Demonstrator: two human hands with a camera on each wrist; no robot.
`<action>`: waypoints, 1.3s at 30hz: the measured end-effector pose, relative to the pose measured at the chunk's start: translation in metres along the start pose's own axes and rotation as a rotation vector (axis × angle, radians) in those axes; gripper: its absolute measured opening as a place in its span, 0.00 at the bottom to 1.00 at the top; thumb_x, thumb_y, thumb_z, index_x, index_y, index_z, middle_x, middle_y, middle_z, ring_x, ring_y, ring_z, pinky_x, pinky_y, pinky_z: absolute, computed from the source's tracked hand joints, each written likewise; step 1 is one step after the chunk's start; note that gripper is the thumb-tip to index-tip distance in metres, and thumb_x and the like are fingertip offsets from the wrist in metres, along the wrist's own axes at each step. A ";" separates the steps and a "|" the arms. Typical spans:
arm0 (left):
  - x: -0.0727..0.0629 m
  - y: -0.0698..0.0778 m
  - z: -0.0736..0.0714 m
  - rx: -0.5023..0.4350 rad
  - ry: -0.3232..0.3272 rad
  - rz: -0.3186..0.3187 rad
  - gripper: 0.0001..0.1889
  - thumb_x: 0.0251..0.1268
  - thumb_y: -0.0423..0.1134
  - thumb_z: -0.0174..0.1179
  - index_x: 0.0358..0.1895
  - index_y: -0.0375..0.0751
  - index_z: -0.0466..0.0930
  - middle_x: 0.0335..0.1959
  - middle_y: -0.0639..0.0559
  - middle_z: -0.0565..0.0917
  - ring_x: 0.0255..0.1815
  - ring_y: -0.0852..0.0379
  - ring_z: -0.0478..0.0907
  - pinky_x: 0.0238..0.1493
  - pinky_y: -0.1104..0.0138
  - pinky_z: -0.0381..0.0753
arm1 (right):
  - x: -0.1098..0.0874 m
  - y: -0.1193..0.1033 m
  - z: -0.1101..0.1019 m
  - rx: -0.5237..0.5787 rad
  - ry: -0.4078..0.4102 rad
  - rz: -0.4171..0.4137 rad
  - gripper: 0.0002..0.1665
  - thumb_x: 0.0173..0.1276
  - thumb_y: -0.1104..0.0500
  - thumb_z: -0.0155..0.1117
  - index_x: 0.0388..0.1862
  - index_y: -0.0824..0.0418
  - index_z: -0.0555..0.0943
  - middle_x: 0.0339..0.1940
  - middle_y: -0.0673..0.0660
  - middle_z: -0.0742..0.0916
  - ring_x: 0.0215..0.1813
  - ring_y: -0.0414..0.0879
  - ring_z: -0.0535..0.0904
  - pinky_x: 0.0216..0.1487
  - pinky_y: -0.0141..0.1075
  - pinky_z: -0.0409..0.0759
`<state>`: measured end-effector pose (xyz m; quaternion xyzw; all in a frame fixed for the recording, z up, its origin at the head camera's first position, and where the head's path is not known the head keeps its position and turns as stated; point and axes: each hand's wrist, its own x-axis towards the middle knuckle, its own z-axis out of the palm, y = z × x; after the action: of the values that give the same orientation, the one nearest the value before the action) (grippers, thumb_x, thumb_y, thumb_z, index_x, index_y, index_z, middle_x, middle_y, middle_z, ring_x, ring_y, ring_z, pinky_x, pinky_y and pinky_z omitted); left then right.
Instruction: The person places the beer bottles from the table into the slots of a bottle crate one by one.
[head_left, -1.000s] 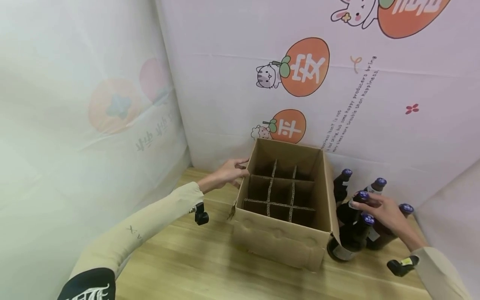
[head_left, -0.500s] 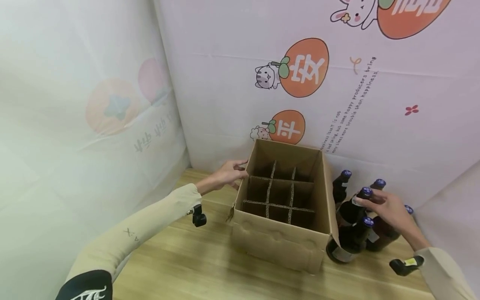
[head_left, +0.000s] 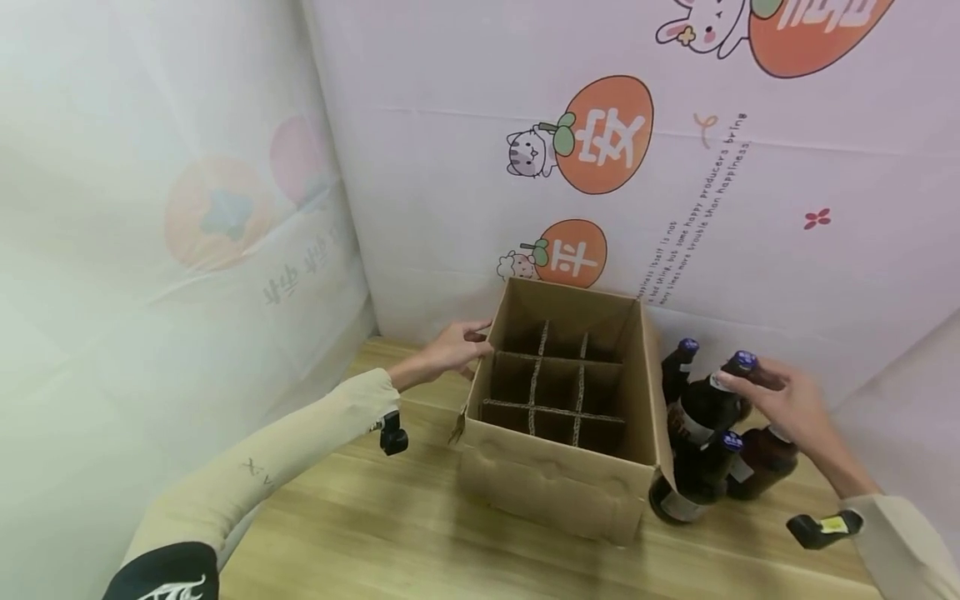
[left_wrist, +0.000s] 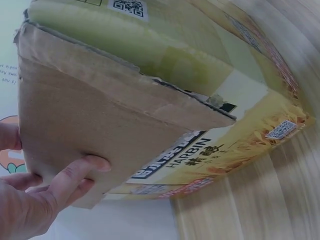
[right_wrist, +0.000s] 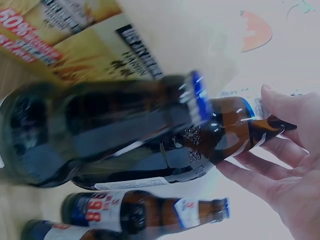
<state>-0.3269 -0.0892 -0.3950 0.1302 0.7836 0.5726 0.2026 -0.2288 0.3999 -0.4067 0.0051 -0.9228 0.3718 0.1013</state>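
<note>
**Neck grip on a bottle (head_left: 708, 404)**

Clamped at the neck between thumb and curled fingers of the right hand (head_left: 795, 404); outside the box (head_left: 555, 487), just to its right, among other bottles (head_left: 701, 477). Likely weighty, rigid, smooth and breakable; best taken below the cap (head_left: 745, 360), where narrowest. Farther out, touched at the wall by the unclasped left hand (head_left: 446, 350): the same box, probably light and yielding.

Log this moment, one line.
left hand: touching carton | right hand: gripping bottle | carton: open, dividers inside | other bottles: standing beside carton
</note>
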 end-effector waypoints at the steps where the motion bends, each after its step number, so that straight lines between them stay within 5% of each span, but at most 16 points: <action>1: 0.000 0.000 -0.001 0.002 0.002 -0.004 0.38 0.73 0.31 0.58 0.84 0.41 0.56 0.78 0.29 0.65 0.67 0.35 0.77 0.41 0.59 0.95 | 0.001 -0.004 -0.001 0.002 -0.008 0.009 0.23 0.73 0.44 0.71 0.55 0.60 0.87 0.40 0.30 0.88 0.41 0.25 0.78 0.35 0.25 0.80; 6: -0.005 0.000 -0.011 0.016 0.026 -0.015 0.38 0.74 0.31 0.57 0.84 0.41 0.55 0.79 0.29 0.64 0.69 0.33 0.76 0.40 0.60 0.95 | 0.010 -0.025 -0.004 0.011 -0.022 0.009 0.26 0.73 0.40 0.69 0.58 0.57 0.87 0.43 0.29 0.88 0.46 0.23 0.78 0.43 0.24 0.79; 15: -0.005 0.001 -0.007 -0.012 -0.029 0.000 0.39 0.74 0.31 0.59 0.84 0.38 0.53 0.78 0.27 0.65 0.69 0.35 0.77 0.42 0.59 0.95 | 0.012 -0.040 -0.016 0.093 0.089 -0.006 0.25 0.73 0.46 0.72 0.59 0.61 0.86 0.40 0.28 0.89 0.43 0.27 0.83 0.45 0.20 0.77; 19: -0.002 0.004 -0.006 -0.058 -0.084 -0.034 0.40 0.74 0.30 0.59 0.85 0.37 0.50 0.76 0.26 0.67 0.72 0.32 0.73 0.48 0.54 0.94 | 0.012 -0.046 -0.025 0.131 0.113 0.057 0.30 0.73 0.42 0.71 0.64 0.60 0.84 0.40 0.22 0.85 0.48 0.26 0.80 0.63 0.38 0.78; 22: 0.000 0.009 -0.007 -0.101 -0.120 -0.078 0.41 0.75 0.30 0.59 0.85 0.39 0.48 0.76 0.27 0.67 0.75 0.31 0.69 0.56 0.48 0.92 | 0.014 -0.054 -0.031 0.148 0.149 0.074 0.31 0.72 0.41 0.71 0.63 0.60 0.84 0.37 0.20 0.85 0.47 0.25 0.79 0.64 0.47 0.74; 26: 0.002 0.016 -0.008 -0.132 -0.146 -0.130 0.39 0.77 0.30 0.57 0.85 0.40 0.48 0.77 0.27 0.65 0.78 0.29 0.63 0.62 0.41 0.87 | 0.018 -0.068 -0.038 0.179 0.233 0.050 0.26 0.71 0.45 0.74 0.56 0.62 0.87 0.32 0.24 0.87 0.40 0.25 0.84 0.54 0.31 0.74; 32: 0.003 0.018 -0.010 -0.131 -0.150 -0.168 0.39 0.77 0.30 0.58 0.85 0.43 0.50 0.78 0.28 0.66 0.80 0.29 0.61 0.61 0.42 0.88 | 0.028 -0.097 -0.046 0.253 0.301 0.042 0.19 0.69 0.48 0.76 0.52 0.58 0.89 0.30 0.26 0.88 0.34 0.27 0.87 0.69 0.29 0.78; 37: 0.006 0.022 -0.008 -0.147 -0.110 -0.166 0.44 0.75 0.30 0.60 0.87 0.50 0.45 0.82 0.29 0.59 0.79 0.28 0.62 0.51 0.45 0.93 | 0.039 -0.122 -0.046 0.217 0.387 -0.019 0.20 0.66 0.47 0.79 0.49 0.58 0.90 0.29 0.26 0.88 0.37 0.24 0.85 0.44 0.16 0.79; 39: 0.007 0.024 -0.008 -0.144 -0.093 -0.167 0.46 0.74 0.30 0.61 0.87 0.52 0.44 0.83 0.31 0.55 0.78 0.27 0.62 0.46 0.46 0.94 | 0.044 -0.131 -0.045 0.202 0.402 -0.036 0.21 0.65 0.46 0.79 0.50 0.58 0.91 0.29 0.25 0.87 0.38 0.22 0.85 0.43 0.17 0.77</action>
<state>-0.3380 -0.0856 -0.3713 0.0761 0.7382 0.6021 0.2944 -0.2524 0.3394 -0.2768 -0.0426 -0.8418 0.4542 0.2886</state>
